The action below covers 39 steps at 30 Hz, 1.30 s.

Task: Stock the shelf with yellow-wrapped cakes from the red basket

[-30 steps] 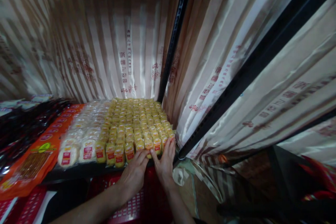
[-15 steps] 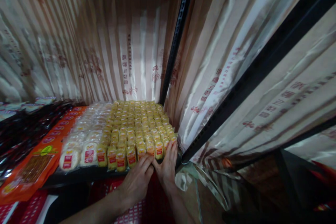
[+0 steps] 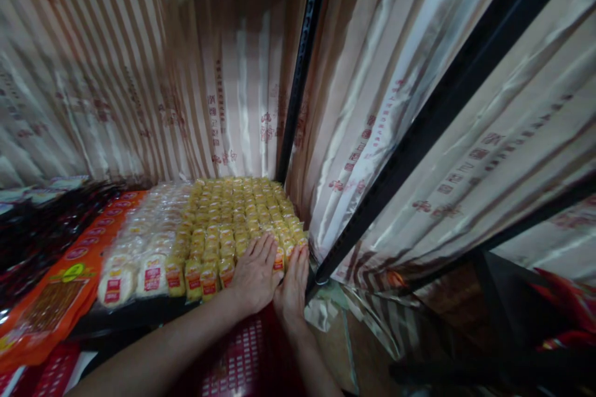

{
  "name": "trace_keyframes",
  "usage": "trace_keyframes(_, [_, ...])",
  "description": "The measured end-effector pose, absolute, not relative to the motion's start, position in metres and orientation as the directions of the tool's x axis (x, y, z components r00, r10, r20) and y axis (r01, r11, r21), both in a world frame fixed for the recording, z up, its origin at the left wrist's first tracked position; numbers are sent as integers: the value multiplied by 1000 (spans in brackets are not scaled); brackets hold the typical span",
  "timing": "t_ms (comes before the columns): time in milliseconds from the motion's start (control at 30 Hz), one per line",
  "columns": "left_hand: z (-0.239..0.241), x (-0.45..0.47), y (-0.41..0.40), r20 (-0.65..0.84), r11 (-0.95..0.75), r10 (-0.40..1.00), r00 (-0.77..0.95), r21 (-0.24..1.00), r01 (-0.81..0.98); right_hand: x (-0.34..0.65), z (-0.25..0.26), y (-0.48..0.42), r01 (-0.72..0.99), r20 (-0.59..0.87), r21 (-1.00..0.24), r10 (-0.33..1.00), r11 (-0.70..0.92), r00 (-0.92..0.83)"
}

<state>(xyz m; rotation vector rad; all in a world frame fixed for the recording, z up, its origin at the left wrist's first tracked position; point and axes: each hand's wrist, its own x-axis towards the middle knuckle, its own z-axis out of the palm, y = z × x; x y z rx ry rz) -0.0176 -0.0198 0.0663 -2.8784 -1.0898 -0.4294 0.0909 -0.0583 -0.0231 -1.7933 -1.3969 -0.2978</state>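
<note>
Rows of small yellow snack packets (image 3: 233, 211) with red labels stand upright on a dark shelf (image 3: 125, 316). My left hand (image 3: 258, 270) lies flat against the front of these rows, fingers stretched forward over the packet tops. Close beside it, my right hand (image 3: 292, 285) presses along the front right corner, its fingers extended and near the shelf post. Neither hand grips a packet. The packets right under my palms are hidden.
White round packaged cakes (image 3: 151, 276) stand left of the yellow rows, followed by orange snack bags (image 3: 60, 298) and dark shiny packets (image 3: 37, 236). A red basket (image 3: 233, 360) is below. Black posts (image 3: 372, 211) and printed curtains (image 3: 246, 105) bound the right and back.
My left hand has moved up and forward, its fingers now flat over the packets instead of curled at the front edge. My right hand stays at the corner. The view shifted slightly.
</note>
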Motion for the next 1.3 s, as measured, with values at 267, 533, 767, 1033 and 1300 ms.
trace_keyframes(267, [76, 2, -6, 213, -754, 655, 725, 121, 645, 91, -27, -57, 886, 616, -462, 700, -51, 361])
trace_keyframes(533, [90, 6, 18, 56, -771, 631, 774, 154, 617, 89, -25, -56, 862, 587, -503, 705, -67, 398])
trace_keyframes(767, [97, 18, 22, -153, -647, 714, 684, 229, 727, 90, -27, -55, 886, 615, -457, 693, -76, 377])
trace_keyframes(1033, [115, 16, 35, -177, -562, 761, 624, 301, 771, 90, -24, -54, 900, 626, -426, 689, -90, 365])
trace_keyframes(1300, [118, 25, 46, -294, -508, 752, 590, 312, 803, 90, -22, -53, 910, 649, -405, 674, -87, 353])
